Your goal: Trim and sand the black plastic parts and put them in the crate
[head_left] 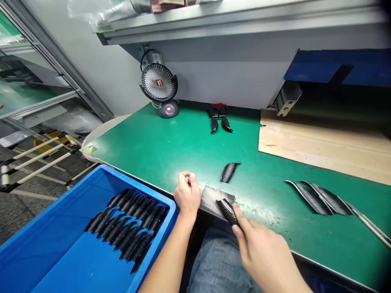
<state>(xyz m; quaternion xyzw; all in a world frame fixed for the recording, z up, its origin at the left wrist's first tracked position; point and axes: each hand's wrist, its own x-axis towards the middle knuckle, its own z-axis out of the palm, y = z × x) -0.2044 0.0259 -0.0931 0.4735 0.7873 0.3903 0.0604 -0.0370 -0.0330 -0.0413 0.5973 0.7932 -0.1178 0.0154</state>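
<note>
My right hand grips a curved glossy black shell part between thumb and fingers. The part is tilted over a grey sheet that looks like sandpaper, at the table's front edge; whether they touch, I cannot tell. Beside the sheet's left end my left hand is closed in a fist, with nothing visible in it. Another black shell part lies just beyond the sheet. Several more lie at the right, one partly over another, near a thin pale rod.
A blue bin at the left holds rows of black parts. On the green table stand a small fan and a group of black pieces. Cardboard lies at the right, a shelf overhead.
</note>
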